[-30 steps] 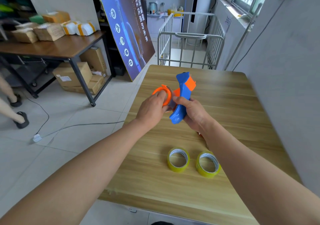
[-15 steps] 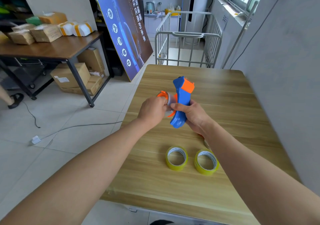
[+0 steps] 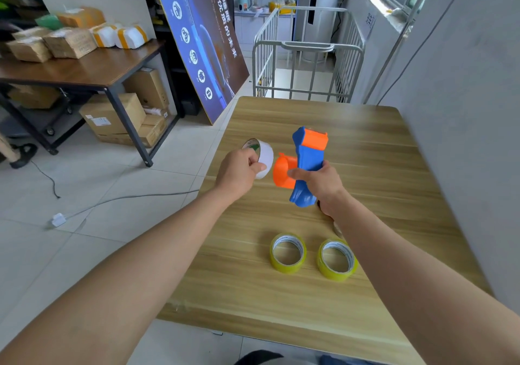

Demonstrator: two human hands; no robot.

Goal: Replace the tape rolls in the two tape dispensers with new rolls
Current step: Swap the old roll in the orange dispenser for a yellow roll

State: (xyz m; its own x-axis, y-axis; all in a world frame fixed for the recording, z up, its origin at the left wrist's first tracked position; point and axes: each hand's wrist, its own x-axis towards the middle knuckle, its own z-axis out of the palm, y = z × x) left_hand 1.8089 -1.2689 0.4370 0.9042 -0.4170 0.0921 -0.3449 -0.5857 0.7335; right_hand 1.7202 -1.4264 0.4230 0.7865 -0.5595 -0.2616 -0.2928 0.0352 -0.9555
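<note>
My right hand [image 3: 320, 184] grips the blue handle of a blue and orange tape dispenser [image 3: 306, 165], held upright above the wooden table [image 3: 365, 150]. Its orange spool hub [image 3: 282, 172] sticks out bare to the left. My left hand [image 3: 239, 172] holds a white, nearly used-up tape roll [image 3: 263, 156] just left of the hub, clear of it. Two yellow tape rolls [image 3: 287, 253] [image 3: 336, 259] lie flat side by side on the table near me. A small part of another object shows under my right forearm.
A grey wall runs along the table's right side. A white metal cart [image 3: 306, 55] stands beyond the far edge. A blue poster board [image 3: 202, 41] leans at the left, beside a dark table [image 3: 84, 69] with parcels. A cable lies on the tiled floor [image 3: 84, 207].
My left hand has pulled the white roll off the orange hub and moved it left. The hub is now bare. The dispenser stays in my right hand.
</note>
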